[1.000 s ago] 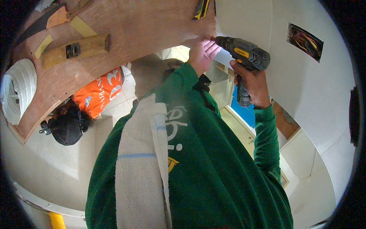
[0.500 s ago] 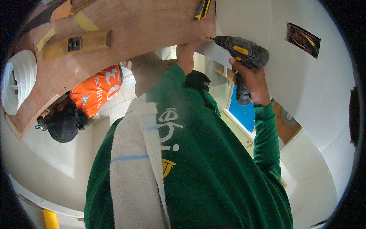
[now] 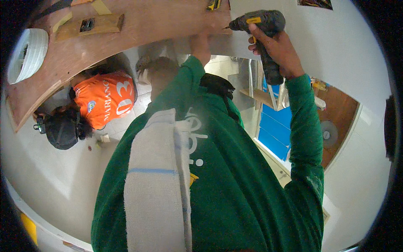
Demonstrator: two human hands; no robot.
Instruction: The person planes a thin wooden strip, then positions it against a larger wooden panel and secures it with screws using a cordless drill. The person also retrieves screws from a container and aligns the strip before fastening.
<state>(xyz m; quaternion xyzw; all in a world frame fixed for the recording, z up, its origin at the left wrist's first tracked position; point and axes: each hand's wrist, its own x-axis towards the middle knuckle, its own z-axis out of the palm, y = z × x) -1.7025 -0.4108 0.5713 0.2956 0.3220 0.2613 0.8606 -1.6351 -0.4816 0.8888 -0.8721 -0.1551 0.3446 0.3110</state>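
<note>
My right hand point(image 3: 282, 52) is wrapped around the grip of a black cordless drill point(image 3: 275, 23) with a yellow label. Its thin bit points left, and the tip is at or very near the right end of a reddish-brown plywood panel point(image 3: 159, 29). Beside that end, my left hand point(image 3: 201, 47) reaches up to the panel's lower edge. The left fingers blur into the wood, so their grip is unclear. A black and yellow utility knife point(image 3: 213, 4) lies on the panel above the drill tip.
A wooden block point(image 3: 110, 26) with a dark socket box and a white coil point(image 3: 35, 54) are on the panel. A person in an orange shirt point(image 3: 105, 98) crouches below left. A white wall point(image 3: 336, 50) stands right; blue sheets point(image 3: 273, 126) lie below.
The view has shifted, so the panel, knife and wall opening appear higher. The drill is still in my right hand with its bit by the panel's end; the person in orange shows more fully.
</note>
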